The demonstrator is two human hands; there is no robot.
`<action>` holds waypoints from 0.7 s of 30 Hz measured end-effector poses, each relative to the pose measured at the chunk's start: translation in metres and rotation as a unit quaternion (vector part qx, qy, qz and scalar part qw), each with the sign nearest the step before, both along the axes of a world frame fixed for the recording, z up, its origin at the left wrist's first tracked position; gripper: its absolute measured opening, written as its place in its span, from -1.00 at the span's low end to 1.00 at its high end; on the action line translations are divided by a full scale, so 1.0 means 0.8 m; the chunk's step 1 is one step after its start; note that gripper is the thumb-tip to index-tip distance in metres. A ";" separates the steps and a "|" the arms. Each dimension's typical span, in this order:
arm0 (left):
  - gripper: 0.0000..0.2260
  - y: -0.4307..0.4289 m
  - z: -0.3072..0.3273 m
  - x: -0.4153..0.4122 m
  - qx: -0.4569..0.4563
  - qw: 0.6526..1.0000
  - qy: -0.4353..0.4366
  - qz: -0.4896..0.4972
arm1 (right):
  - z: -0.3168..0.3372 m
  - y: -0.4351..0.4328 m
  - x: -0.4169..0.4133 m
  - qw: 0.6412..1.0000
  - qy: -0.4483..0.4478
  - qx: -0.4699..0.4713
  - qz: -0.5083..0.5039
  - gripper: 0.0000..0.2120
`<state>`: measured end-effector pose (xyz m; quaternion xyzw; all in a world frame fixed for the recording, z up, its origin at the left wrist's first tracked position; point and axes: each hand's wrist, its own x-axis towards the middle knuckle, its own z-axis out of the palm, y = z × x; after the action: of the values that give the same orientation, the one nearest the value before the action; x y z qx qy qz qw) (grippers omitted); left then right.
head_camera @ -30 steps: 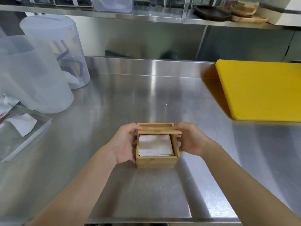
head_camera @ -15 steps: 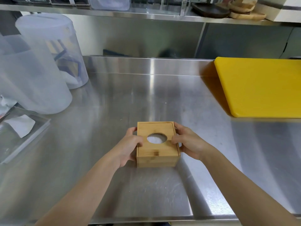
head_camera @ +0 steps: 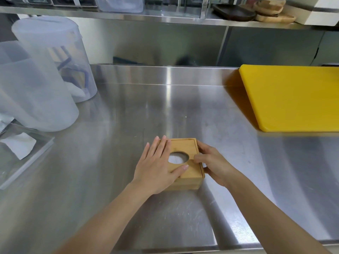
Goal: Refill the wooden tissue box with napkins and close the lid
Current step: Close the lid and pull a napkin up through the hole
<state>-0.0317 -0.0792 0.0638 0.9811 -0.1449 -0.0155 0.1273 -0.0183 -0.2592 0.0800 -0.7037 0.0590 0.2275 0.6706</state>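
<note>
The wooden tissue box (head_camera: 189,184) sits on the steel counter near its front middle. Its lid (head_camera: 185,146) lies flat on top, and white napkins (head_camera: 177,159) show through the oval hole. My left hand (head_camera: 157,165) rests flat on the lid's left half, fingers spread and extended. My right hand (head_camera: 213,165) grips the box's right side, thumb on the lid's edge and fingers curled around the wall.
A yellow cutting board (head_camera: 293,96) lies at the back right. Two large translucent plastic containers (head_camera: 36,76) stand at the left. A clear tray (head_camera: 25,154) with a loose napkin sits at the left edge. A shelf (head_camera: 165,17) runs overhead.
The lid went from half slid on to fully covering the box. My left hand moved from the box's side onto the top of the lid. My right hand stays at the right side.
</note>
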 end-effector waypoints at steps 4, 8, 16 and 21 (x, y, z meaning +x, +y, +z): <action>-0.11 0.002 -0.005 0.001 0.001 1.000 -0.007 0.000 | -0.003 0.008 -0.002 0.998 -0.031 -0.026 -0.053 -0.47; -0.17 0.002 -0.008 0.001 -0.012 1.000 -0.003 0.001 | -0.001 0.024 -0.003 0.953 -0.235 -0.175 -0.076 -0.86; -0.17 0.002 -0.009 0.002 -0.042 0.999 -0.001 0.007 | 0.020 0.049 0.003 0.832 -0.244 -0.466 0.177 -0.76; -0.18 0.003 -0.007 0.001 -0.070 0.997 0.007 0.005 | 0.036 0.064 0.004 0.739 -0.210 -0.571 0.290 -0.65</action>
<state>-0.0308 -0.0767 0.0585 0.9703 -0.1397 -0.0111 0.1971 -0.0155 -0.2081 0.1088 -0.9676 -0.1710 0.1814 0.0402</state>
